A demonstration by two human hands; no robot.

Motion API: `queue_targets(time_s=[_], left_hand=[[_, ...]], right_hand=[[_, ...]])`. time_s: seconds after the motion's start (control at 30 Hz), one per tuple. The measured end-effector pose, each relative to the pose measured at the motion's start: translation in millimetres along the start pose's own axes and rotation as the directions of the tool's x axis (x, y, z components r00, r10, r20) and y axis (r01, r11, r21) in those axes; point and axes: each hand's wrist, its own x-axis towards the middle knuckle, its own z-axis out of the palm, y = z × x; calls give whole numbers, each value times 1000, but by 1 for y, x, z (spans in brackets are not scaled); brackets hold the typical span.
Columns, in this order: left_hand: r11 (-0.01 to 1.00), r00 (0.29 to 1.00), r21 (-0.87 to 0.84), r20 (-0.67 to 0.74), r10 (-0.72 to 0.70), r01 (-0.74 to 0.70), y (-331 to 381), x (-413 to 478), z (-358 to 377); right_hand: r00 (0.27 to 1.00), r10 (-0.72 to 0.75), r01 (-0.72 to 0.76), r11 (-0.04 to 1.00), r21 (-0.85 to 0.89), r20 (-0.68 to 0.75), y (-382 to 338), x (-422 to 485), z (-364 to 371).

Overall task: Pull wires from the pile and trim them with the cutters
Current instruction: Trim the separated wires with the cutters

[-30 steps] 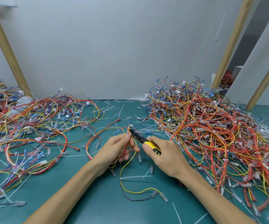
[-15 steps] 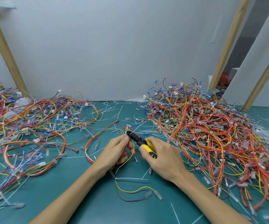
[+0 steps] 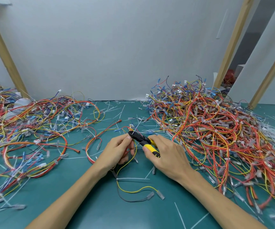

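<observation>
My left hand (image 3: 117, 150) grips a small bundle of red, yellow and black wires (image 3: 134, 187) at the middle of the green mat. Its loose ends with clear connectors trail toward me. My right hand (image 3: 164, 155) holds the yellow-handled cutters (image 3: 142, 140), whose black jaws sit at the bundle's top end just above my left fingertips. A white cable tie sticks up from that spot. The big tangled wire pile (image 3: 216, 129) lies to the right of my hands.
A flatter spread of wires (image 3: 26, 129) covers the left of the mat (image 3: 100, 209). Cut white cable ties (image 3: 117, 109) are scattered over the mat. Slanted wooden posts (image 3: 4, 52) stand against the white back wall at left and right.
Both hands stay together with the cutters at the bundle's top. The jaws have shifted slightly along the wire end; the view has tilted a little.
</observation>
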Motion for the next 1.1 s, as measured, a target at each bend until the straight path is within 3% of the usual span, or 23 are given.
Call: queue_targets(time_s=[0.63, 0.83, 1.1], left_hand=[[993, 995, 67, -21, -96, 97, -1, 5, -3], [990, 991, 61, -52, -123, 126, 0, 4, -1], [996, 997, 82, -73, -15, 21, -4, 2, -1]], right_hand=[[986, -130, 115, 982, -149, -100, 9, -3, 5], [995, -91, 88, 993, -73, -35, 9, -3, 3], [999, 13, -13, 1000, 3, 42, 8, -3, 5]])
